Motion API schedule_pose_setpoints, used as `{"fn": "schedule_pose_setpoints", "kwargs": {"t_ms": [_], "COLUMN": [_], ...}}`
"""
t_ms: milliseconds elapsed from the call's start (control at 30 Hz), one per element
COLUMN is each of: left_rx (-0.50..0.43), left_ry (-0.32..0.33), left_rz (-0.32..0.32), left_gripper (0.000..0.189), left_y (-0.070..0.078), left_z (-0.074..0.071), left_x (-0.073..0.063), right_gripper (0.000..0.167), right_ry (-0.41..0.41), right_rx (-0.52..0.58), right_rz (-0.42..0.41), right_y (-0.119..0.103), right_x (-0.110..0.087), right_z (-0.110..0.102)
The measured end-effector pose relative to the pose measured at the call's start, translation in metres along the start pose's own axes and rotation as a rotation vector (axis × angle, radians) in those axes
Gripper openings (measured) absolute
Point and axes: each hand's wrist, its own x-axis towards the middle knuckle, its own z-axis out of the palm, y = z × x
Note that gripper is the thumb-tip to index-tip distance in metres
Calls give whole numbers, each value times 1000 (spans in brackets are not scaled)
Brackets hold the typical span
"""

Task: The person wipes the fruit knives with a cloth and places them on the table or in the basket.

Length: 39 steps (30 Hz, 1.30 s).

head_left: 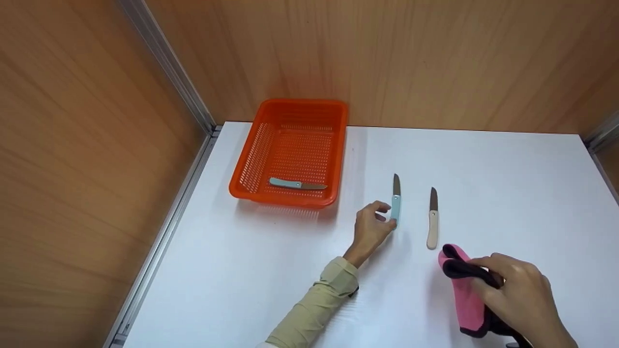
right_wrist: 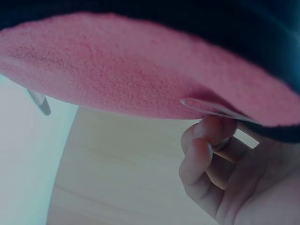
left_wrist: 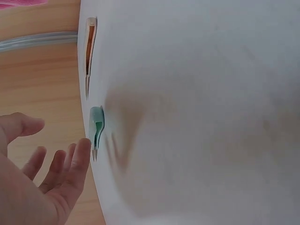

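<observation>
My left hand point(head_left: 371, 226) reaches over the table beside a knife with a light blue handle point(head_left: 396, 203), its thumb and fingers apart near the handle's end. The left wrist view shows its fingers spread, with the blue-handled knife point(left_wrist: 97, 117) just beyond the fingertips. To the right lies a knife with a beige handle point(head_left: 433, 227), blade pointing away. My right hand point(head_left: 520, 295) pinches a folded pink cloth with black trim point(head_left: 468, 299) between thumb and fingers. This pink cloth point(right_wrist: 103, 65) fills much of the right wrist view.
An orange plastic basket point(head_left: 341, 159) stands at the back left of the white table point(head_left: 232, 280). Another blue-handled knife point(head_left: 290, 183) lies inside it, near the front. Wooden panels point(head_left: 411, 63) rise behind the table and along its left side.
</observation>
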Motion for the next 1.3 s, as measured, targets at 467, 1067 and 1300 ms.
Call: {"fn": "schedule_pose_setpoints", "kwargs": {"t_ms": [467, 1067, 1300], "left_rx": [370, 547, 366], "left_ry": [-29, 10, 69], "left_rz": [11, -10, -8], "left_gripper": [32, 22, 22], "left_y": [-1, 0, -2], "left_z": [24, 26, 15], "left_x": [7, 21, 23], "right_gripper": [26, 27, 27], "right_ry": [-15, -14, -3], "right_rx": [-11, 11, 18], "right_rz": [18, 13, 4], "right_y": [0, 1, 2], "right_x": [-1, -3, -4], "right_z": [0, 2, 3]}}
